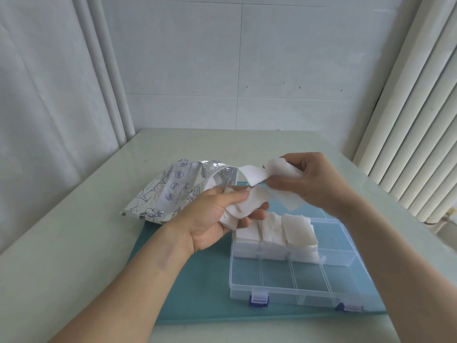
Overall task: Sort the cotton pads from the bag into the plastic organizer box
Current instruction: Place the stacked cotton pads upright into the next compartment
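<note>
The clear plastic organizer box (300,280) lies open on a teal mat (197,288), its blue latches (258,300) on the near edge. Three of its far compartments are stuffed with stacks of white cotton pads (274,231) that rise above the dividers; the near row of compartments holds nothing visible.

Above the box's far left corner, the left hand (217,219) grips a loose bunch of pads (247,206), thumb pressed over the top and fingers curled beneath. Just beyond the box's far edge, the right hand (311,181) pinches several more pads (272,170) between thumb and fingers — one bends away to the left toward the bag.

The silver foil bag (168,191), printed with dark blue drawings, lies crumpled to the left of the box — partly on the mat, partly on the pale table (74,231) — with its mouth open toward the hands.
</note>
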`<act>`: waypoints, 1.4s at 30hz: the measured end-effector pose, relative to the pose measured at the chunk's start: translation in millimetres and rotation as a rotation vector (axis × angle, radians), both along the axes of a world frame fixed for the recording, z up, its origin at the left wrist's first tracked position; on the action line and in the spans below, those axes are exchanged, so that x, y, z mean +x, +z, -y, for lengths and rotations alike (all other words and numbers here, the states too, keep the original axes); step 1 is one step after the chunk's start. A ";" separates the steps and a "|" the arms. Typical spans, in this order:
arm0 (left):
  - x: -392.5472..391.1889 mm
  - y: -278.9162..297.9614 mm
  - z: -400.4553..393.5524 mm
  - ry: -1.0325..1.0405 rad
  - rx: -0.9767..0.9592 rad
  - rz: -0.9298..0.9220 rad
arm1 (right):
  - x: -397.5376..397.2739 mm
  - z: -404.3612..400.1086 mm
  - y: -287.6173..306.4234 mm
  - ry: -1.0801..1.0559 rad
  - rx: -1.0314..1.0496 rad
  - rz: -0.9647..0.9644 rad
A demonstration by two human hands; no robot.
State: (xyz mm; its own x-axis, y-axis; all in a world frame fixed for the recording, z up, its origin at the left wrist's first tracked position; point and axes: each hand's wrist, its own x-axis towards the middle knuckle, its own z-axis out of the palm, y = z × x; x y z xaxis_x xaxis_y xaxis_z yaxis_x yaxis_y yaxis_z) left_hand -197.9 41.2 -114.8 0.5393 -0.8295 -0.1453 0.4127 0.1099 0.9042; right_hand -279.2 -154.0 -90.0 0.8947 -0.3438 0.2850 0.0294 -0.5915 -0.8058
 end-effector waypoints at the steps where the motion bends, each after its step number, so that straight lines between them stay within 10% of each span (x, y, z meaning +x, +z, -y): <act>1: 0.3 0.0 0.1 0.021 0.000 -0.009 | -2.6 2.2 1.4 -0.012 0.019 0.019; 16: 0.9 3.2 0.7 0.003 0.007 -0.088 | -5.1 -11.1 -3.9 -0.018 -0.484 -0.006; 21: 2.7 -2.1 -0.4 0.093 -0.022 -0.005 | -13.5 -0.2 8.3 -0.049 -0.259 -0.135; 26: 0.1 -5.2 1.6 0.089 -0.036 0.178 | -17.7 4.9 9.2 0.137 0.468 -0.208; 42: -4.2 -0.5 3.0 0.031 0.000 -0.016 | -26.6 -14.1 14.1 0.170 0.400 -0.159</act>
State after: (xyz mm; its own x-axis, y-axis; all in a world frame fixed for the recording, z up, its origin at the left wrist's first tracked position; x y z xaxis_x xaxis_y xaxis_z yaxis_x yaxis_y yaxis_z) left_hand -202.1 38.2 -115.4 0.5624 -0.8123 -0.1542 0.4234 0.1227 0.8976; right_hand -305.7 -139.9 -75.9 0.9698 -0.2435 0.0146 -0.0433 -0.2306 -0.9721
